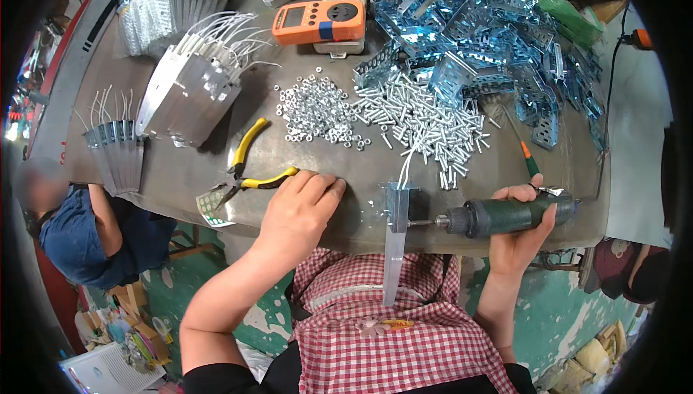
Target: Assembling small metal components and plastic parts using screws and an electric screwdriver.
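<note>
My right hand (pixel 521 229) is wrapped round a dark green electric screwdriver (pixel 498 217), its bit pointing left. The bit reaches the side of a flat silver metal strip (pixel 394 257) with white wires, which extends over the table's near edge. A blue metal bracket (pixel 397 198) sits at the strip's upper end. My left hand (pixel 304 203) rests at the table edge left of the strip, fingers curled and pressed together; anything in them is hidden. Just beside it lie yellow-handled pliers (pixel 249 157), jaws toward the near edge.
Loose nuts (pixel 317 109) and screws (pixel 426 116) lie mid-table, with a heap of blue brackets (pixel 476 40) behind. Bundled wired strips (pixel 191 94) stand left, near an orange meter (pixel 317 22). A green-handled screwdriver (pixel 529 156) lies right. Another person (pixel 94 235) sits at left.
</note>
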